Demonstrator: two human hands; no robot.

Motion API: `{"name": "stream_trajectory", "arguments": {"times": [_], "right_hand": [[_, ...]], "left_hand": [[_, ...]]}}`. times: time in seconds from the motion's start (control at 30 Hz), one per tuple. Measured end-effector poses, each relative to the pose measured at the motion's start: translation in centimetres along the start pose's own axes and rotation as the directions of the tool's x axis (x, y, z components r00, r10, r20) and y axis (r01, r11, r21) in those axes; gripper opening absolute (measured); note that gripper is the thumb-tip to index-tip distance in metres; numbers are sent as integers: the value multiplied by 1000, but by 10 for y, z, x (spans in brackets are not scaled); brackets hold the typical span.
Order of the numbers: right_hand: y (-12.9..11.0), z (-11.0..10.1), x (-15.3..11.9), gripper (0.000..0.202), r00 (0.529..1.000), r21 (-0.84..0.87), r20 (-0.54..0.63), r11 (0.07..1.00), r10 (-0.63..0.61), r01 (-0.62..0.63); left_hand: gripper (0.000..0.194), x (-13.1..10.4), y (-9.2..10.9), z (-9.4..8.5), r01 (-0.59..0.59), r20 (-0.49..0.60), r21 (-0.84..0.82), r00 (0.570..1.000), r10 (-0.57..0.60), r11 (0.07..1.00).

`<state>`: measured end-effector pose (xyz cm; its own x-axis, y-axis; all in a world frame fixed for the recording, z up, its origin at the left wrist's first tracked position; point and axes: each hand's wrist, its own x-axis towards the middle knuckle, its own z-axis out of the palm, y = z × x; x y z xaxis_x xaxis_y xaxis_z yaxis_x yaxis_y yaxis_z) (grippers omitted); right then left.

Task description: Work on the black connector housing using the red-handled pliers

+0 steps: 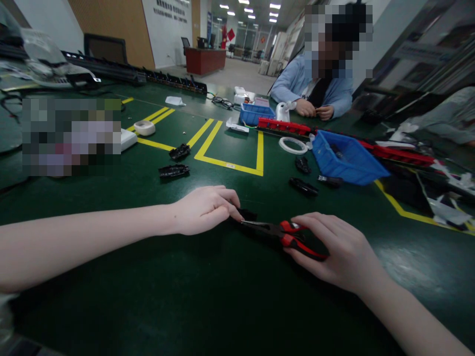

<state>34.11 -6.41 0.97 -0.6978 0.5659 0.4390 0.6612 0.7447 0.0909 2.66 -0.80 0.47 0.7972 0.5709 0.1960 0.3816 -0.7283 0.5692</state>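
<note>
In my right hand I hold needle-nose pliers with red and black handles, their jaws pointing left. My left hand has its fingers curled together just left of the jaws. A small black plastic part lies at its fingertips, partly hidden by the fingers and the pliers. The tip of the pliers meets the fingertips at this part; whether the jaws grip it I cannot tell. Beyond my left hand lie two black plastic parts, one behind the other.
Several more black parts lie to the right, beside a blue bin. A roll of white tape and a red strip are farther back. Yellow tape lines mark the green table. Across it sits a person in a blue sleeve.
</note>
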Motion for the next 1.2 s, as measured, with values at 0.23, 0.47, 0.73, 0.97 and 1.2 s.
{"name": "stream_trajectory", "arguments": {"times": [0.23,0.47,0.73,0.97,1.2], "right_hand": [[1,1,0,32,1000,9,-1,1000,9,-9],[2,2,-2,33,1000,11,14,1000,13,-14],[2,3,-2,33,1000,9,13,1000,8,-8],[3,0,-2,33,1000,-17,31,1000,-1,2],[5,-2,-1,31,999,-10,33,1000,3,-3]], "left_hand": [[48,-1,1,2,0,10,34,1000,0,999],[51,0,3,3,31,-7,15,999,-31,999],[47,-3,4,7,1,-48,82,999,3,997],[25,-3,6,9,-18,-50,148,998,26,989],[20,-3,0,10,-61,-18,197,998,65,978]]}}
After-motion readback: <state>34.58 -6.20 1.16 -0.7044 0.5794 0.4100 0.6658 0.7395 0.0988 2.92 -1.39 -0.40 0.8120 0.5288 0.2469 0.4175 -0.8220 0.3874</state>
